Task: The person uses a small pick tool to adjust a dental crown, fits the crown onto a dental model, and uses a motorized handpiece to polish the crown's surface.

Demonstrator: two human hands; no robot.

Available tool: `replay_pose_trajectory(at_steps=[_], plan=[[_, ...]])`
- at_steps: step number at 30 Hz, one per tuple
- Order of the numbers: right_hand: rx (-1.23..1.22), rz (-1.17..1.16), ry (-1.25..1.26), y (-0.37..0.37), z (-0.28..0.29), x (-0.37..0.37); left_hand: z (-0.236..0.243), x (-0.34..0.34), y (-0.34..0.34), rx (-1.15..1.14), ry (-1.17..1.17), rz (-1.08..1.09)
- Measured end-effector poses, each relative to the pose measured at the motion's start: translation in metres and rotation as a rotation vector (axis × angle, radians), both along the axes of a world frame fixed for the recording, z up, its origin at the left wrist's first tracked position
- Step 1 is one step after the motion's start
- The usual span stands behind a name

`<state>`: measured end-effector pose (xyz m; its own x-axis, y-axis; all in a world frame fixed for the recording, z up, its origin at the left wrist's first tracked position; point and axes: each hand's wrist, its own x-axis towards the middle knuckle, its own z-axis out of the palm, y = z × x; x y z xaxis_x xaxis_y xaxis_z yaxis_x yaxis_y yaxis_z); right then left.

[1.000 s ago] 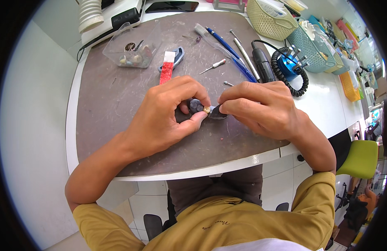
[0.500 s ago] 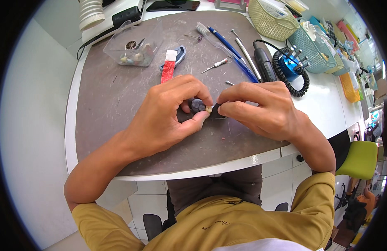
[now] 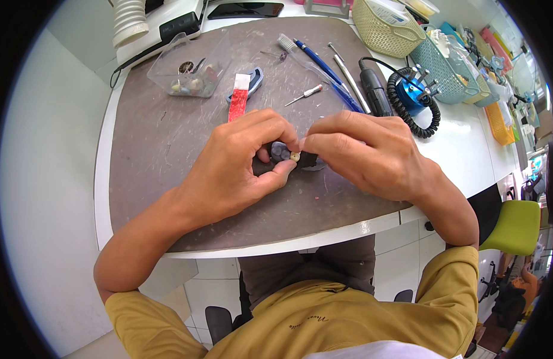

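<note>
Pinching cream tooth piece (image 3: 295, 156) at right end of grey model (image 3: 280, 151), mid desk (image 3: 471, 131), left hand (image 3: 240, 155) takes its sides, best if light, hard, slippery as likely; right hand (image 3: 372, 152) grip can't tell.

The tooth (image 3: 295, 157) is cream, the model (image 3: 280, 151) grey.

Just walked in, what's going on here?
A person's left hand pinches a cream tooth-shaped piece beside a dark grey model, over a brown mat. The right hand is close by; whether it grips anything is hard to tell. A red-and-white strip lies farther off.
</note>
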<state>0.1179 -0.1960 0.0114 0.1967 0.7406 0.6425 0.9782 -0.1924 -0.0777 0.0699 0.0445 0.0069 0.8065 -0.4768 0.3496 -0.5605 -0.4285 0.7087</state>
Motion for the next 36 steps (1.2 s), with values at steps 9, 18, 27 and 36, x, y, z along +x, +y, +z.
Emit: replay_pose_trajectory(at_steps=[9, 18, 27, 36], plan=[[-0.130, -0.058, 0.071, -0.006, 0.009, -0.004, -0.002, 0.001, 0.002, -0.010, 0.003, -0.010], [-0.120, -0.020, 0.019, -0.001, -0.001, -0.003, -0.002, 0.002, 0.000, 0.008, 0.073, 0.020], [-0.106, 0.000, 0.004, 0.001, -0.002, 0.000, -0.002, 0.003, 0.003, 0.026, 0.058, 0.007], [-0.096, 0.015, 0.003, 0.000, -0.003, 0.001, -0.003, 0.002, 0.003, 0.004, 0.095, 0.031]])
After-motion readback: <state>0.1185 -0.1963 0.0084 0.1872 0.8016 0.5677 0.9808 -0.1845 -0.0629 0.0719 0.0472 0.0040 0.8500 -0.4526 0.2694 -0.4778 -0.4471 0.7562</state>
